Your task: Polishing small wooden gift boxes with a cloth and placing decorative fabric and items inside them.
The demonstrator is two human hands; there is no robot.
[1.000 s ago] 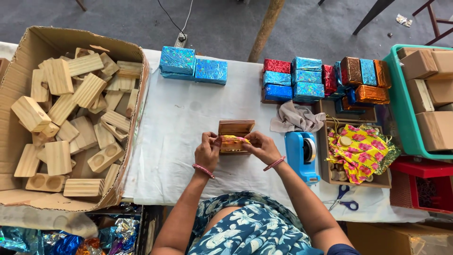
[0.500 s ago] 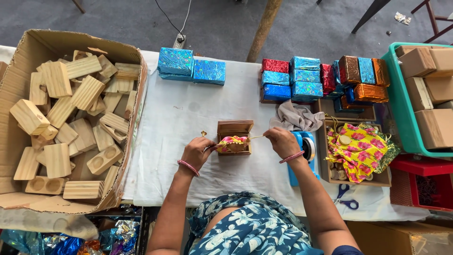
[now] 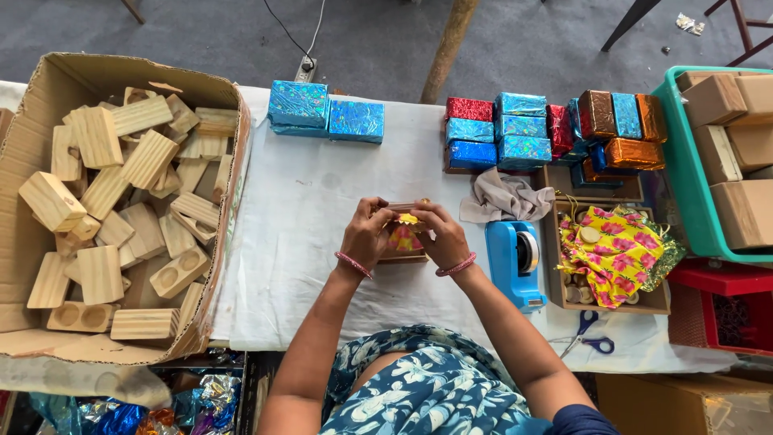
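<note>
My left hand (image 3: 366, 235) and my right hand (image 3: 440, 234) meet over a small open wooden box (image 3: 398, 256) on the white tablecloth (image 3: 306, 209). Both pinch a little yellow and pink floral pouch (image 3: 405, 229) that sits in the box. Each wrist wears a pink bangle. The hands cover most of the box and the pouch.
A big cardboard carton (image 3: 48, 80) of wooden blocks stands at left. Shiny wrapped boxes (image 3: 326, 114) lie at the back, with a larger stack (image 3: 555, 129) to the right. A blue tape dispenser (image 3: 515, 262), grey cloth (image 3: 503, 197), tray of floral pouches (image 3: 616, 250), scissors (image 3: 588, 338) and green crate (image 3: 684, 177) are at right.
Both hands moved apart, the right one toward the tape dispenser, then came back together over the box and closed on the pouch again.
</note>
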